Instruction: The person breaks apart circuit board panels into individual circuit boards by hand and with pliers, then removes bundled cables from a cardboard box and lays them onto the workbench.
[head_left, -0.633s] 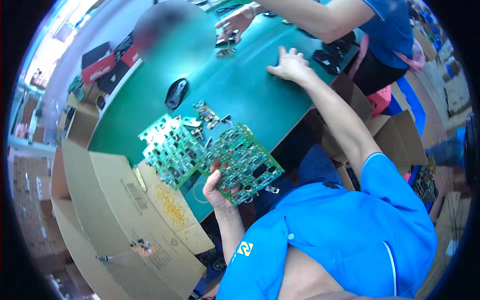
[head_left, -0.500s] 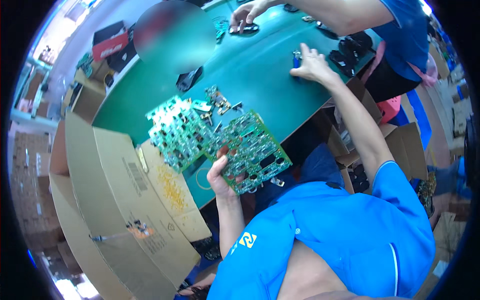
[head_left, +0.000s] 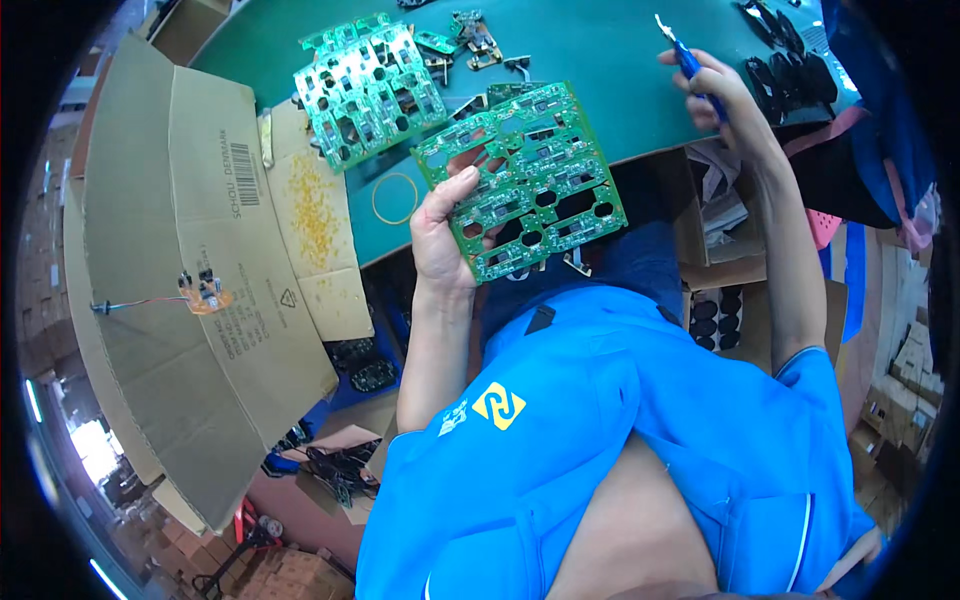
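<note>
My left hand (head_left: 446,228) grips the left edge of a green circuit board panel (head_left: 560,165), thumb on top and the other fingers partly hidden behind it. The panel has rows of cutouts and tilts above the table's near edge. Further right, my right hand (head_left: 722,100) is closed around a slim blue-handled tool (head_left: 688,64). Its narrow pale tip points up and left, away from the panel; its exact kind is unclear. A second green circuit board panel (head_left: 408,112) lies on the table just beyond the held one.
Small electronic parts (head_left: 480,45) are scattered on the green table (head_left: 590,45). Black plastic pieces (head_left: 790,85) lie at the far right. An upright cardboard box flap (head_left: 215,180) stands left, beside cardboard (head_left: 315,215) with yellow bits. A yellow ring (head_left: 394,198) and open cartons (head_left: 735,240) sit nearby.
My right hand has picked up the blue tool from the table and drawn it nearer. The held panel faces up more squarely. My view has shifted downward, and the co-worker's arm has left it.
</note>
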